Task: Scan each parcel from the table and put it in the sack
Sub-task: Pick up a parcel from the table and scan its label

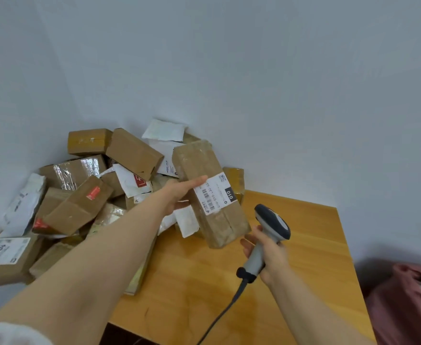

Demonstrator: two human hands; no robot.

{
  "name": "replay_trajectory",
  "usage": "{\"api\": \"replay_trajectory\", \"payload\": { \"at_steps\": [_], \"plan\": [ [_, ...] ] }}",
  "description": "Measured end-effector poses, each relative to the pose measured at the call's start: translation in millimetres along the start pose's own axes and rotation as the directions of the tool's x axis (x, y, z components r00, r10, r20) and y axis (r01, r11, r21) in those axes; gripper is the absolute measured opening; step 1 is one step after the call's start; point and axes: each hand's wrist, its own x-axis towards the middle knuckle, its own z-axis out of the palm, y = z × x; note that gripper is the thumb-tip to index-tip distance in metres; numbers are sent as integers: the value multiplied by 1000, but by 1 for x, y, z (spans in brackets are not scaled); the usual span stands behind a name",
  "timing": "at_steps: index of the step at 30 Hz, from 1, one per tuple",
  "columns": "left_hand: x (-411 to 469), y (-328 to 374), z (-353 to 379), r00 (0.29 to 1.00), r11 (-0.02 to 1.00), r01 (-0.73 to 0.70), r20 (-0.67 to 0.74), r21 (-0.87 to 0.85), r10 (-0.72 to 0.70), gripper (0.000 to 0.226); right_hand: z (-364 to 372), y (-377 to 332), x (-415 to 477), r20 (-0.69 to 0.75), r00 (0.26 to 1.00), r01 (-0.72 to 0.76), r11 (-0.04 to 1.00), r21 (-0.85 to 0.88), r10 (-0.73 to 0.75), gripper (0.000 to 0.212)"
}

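R hand (271,255) is gripping the scanner (272,221) by its handle, fingers curled round it, w/ the cable (219,317) trailing off the table (291,270) edge. Its head is tilting twd the box, prob. to catch the barcode. Pink sack (408,302) is sitting low just R of the table, mouth apparently open, so the drop is a short swing. L hand (179,192) is holding the box (224,227) above the table, thumb across the top face, fingers beneath, keeping the label (216,192) facing up for the scanner. Box isn't in the sack yet. Behind, the pile (80,195) of parcels is waiting in the corner.
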Motion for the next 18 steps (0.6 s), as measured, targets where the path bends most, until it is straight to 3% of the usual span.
{"api": "replay_trajectory", "payload": {
  "at_steps": [6, 13, 15, 18],
  "plan": [
    [-16, -28, 14, 998, 997, 65, 19, -41, -64, 61, -25, 2, -7, 60, 995, -86, 995, 40, 84, 38],
    [-28, -38, 28, 989, 984, 104, 123, -144, -86, 35, -41, 14, -22, 206, 966, -148, 987, -59, 157, 58],
    [-35, -41, 37, 971, 987, 105, 226, -125, -74, 30, -37, 16, -26, 186, 974, -120, 992, -45, 127, 60],
    [-44, -51, 48, 899, 989, 121, 412, 81, -144, 55, -30, 12, -28, 124, 990, -74, 997, 30, 70, 55]
  ]
}}
